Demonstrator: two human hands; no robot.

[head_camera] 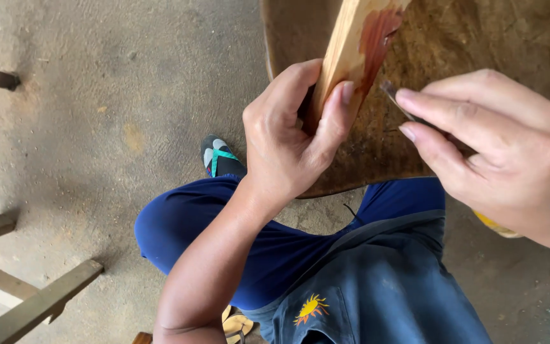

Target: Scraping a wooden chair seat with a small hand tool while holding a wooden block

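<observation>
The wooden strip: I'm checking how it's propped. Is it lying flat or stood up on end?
Stood up, tilted. The wooden strip rises off the round board, gripped near its lower end by the left hand.

My right hand runs off the frame's right edge, fingers hiding most of the thin tool; the wooden strip is cut off at the top; my left palm covers its lower end.

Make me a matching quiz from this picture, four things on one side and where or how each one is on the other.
1 wooden stick
2 left hand
3 right hand
4 sandal

a on the concrete floor
b gripping the stick
c pinching a thin tool beside the stick
d smeared with reddish-brown stain

Pairs: 1-d, 2-b, 3-c, 4-a
</observation>
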